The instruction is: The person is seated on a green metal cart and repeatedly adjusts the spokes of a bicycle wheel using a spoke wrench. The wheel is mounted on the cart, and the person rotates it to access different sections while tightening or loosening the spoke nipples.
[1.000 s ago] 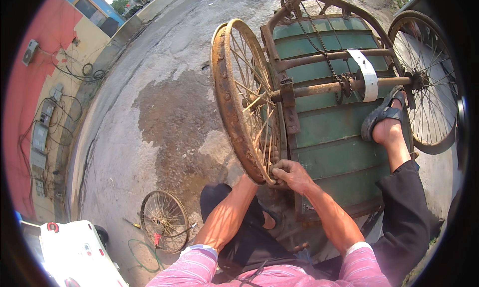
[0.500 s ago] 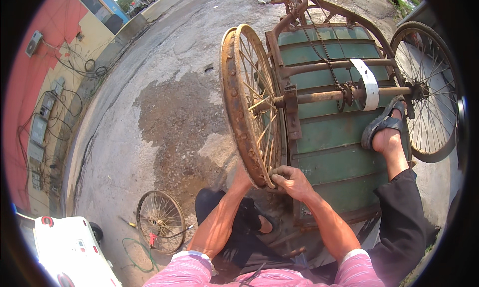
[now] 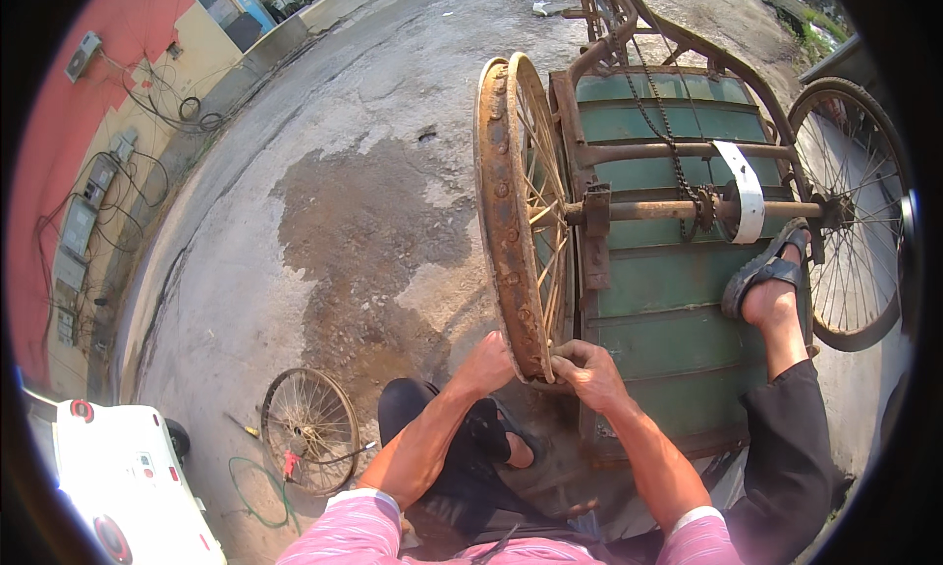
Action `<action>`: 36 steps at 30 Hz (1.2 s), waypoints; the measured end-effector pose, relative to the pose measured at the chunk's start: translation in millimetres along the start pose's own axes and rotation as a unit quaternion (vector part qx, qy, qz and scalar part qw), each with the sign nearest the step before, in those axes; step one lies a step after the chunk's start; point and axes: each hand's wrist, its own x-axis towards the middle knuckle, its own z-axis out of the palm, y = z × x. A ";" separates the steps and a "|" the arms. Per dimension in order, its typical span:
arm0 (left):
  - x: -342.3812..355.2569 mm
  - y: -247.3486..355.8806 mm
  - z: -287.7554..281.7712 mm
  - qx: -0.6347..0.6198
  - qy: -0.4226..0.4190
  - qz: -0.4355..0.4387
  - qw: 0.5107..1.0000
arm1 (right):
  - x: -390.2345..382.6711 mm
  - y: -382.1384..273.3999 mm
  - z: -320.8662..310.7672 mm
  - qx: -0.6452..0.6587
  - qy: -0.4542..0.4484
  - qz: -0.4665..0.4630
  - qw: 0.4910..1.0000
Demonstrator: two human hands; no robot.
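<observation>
A rusty spoked wheel rim [image 3: 511, 241] with no tyre stands upright, fixed at its hub to the axle [image 3: 653, 210] of an overturned cargo tricycle. At the rim's near lower end, my left hand [image 3: 483, 366] grips its left side, the fingertips partly hidden against the metal. Opposite it, the thumb and fingers of my right hand [image 3: 591, 376] pinch the rim's right edge. Whether anything small is between those fingers cannot be made out. The tricycle's green ribbed bed [image 3: 648, 314] lies right of the wheel, and my sandalled foot [image 3: 771, 280] rests on it.
A chain [image 3: 668, 138] runs to the sprocket beside a white curved strip [image 3: 744, 192]. The other wheel [image 3: 850, 216] is at far right. On the ground at left lie a loose spoked wheel [image 3: 312, 432], a red-handled tool and a green hose [image 3: 257, 491], near a white vehicle [image 3: 128, 486].
My view has shifted, so the wheel and tricycle appear farther right and slightly lower. My left hand now shows more beside the rim; both hands stay at its lower end.
</observation>
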 end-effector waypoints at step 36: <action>-10.8 -11.9 6.2 -0.393 -0.074 -0.053 0.915 | -2.1 -44.7 6.6 -0.029 -0.018 -0.034 0.999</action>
